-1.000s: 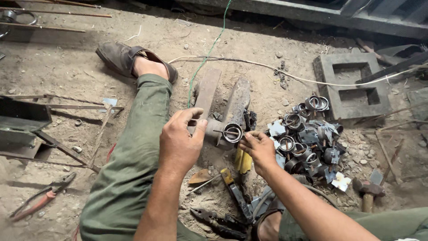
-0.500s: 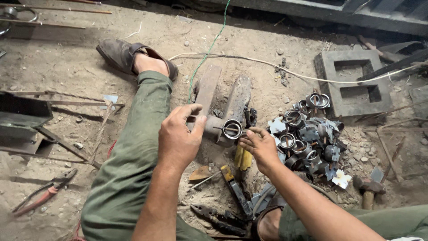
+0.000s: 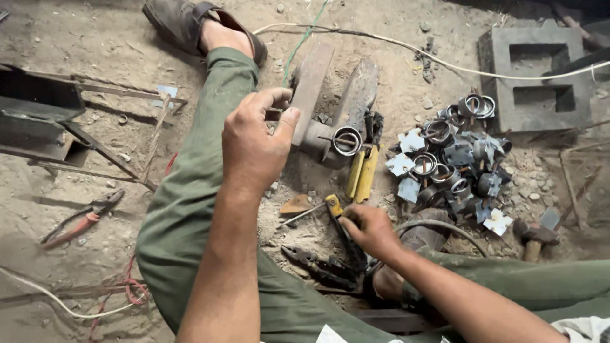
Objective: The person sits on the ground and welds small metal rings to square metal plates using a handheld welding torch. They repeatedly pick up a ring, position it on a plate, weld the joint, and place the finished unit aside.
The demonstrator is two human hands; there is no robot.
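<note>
The left hand (image 3: 254, 143) was held raised above the dirt floor (image 3: 95, 254), its grip narrowed to a pinch with thumb and forefinger almost meeting beside the rusted flat bars of a small vice-like fixture (image 3: 330, 105); whether anything thin was pinched there could not be told. A bright steel ring (image 3: 347, 141) with a thin rod across it was seated at the fixture's lower end, just beside two yellow plastic-coated handles (image 3: 361, 173). The right hand (image 3: 372, 230) was lowered to the floor, its fingers curled closed around the dark shaft of a yellow-handled screwdriver (image 3: 333, 206), near a pair of black pliers (image 3: 318, 265) lying in the dust. To the right of the ring, a loose heap of metal rings and cut grey sheet pieces (image 3: 454, 159) was piled, their surfaces dull and sharp-edged. Beyond the heap, toward the floor's far right corner, a hollow grey concrete block (image 3: 537, 76) with two square openings was set. A worn brown sandal (image 3: 190, 25) was seen at the far edge, on the foot of a leg clothed in olive-green fabric (image 3: 190, 190). Red-handled pliers (image 3: 82, 219) were left on the sandy, pebbled floor toward the left edge, beside dark angular steel framing (image 3: 44, 121).
</note>
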